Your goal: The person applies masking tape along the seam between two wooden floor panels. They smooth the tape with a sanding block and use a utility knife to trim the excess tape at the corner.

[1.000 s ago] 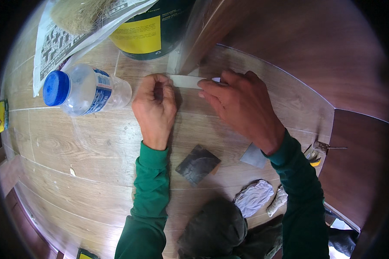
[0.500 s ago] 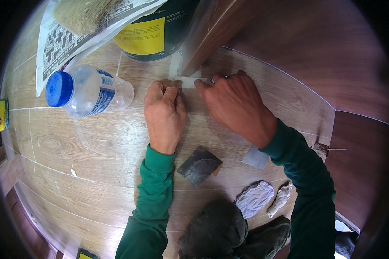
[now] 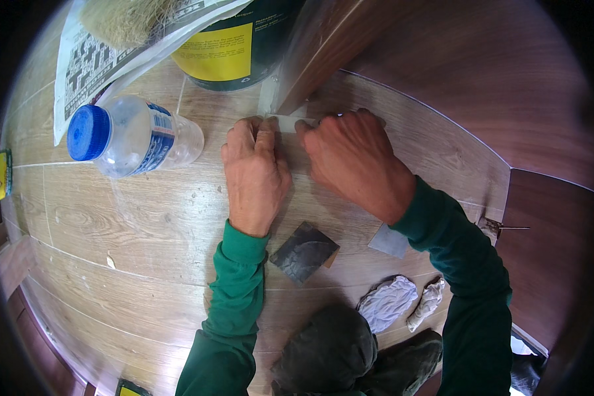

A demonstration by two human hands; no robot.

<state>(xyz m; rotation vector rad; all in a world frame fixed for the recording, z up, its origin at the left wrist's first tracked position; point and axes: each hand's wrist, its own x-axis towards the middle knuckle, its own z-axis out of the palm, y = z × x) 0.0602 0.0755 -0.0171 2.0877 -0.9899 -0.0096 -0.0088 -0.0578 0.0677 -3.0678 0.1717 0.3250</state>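
Observation:
A short pale strip of tape lies across the floor between my hands, at the foot of an upright brown wood panel. My left hand is closed, its fingertips pressed together at the strip's left end. At the other end, my right hand is curled shut with thumb and forefinger on the tape. Its remaining fingers are partly hidden, and whatever sits under them cannot be made out. Another pale strip runs along the panel's left side.
Left of my hands lies a clear plastic bottle with a blue cap. Behind it stand a dark green bucket and newspaper under a bristle brush. Nearer me are dark sandpaper, a grey sheet and a crumpled cloth.
My left hand has shifted slightly right, its fingers reaching a little farther along the strip. My right hand has moved slightly left, still at the tape's other end.

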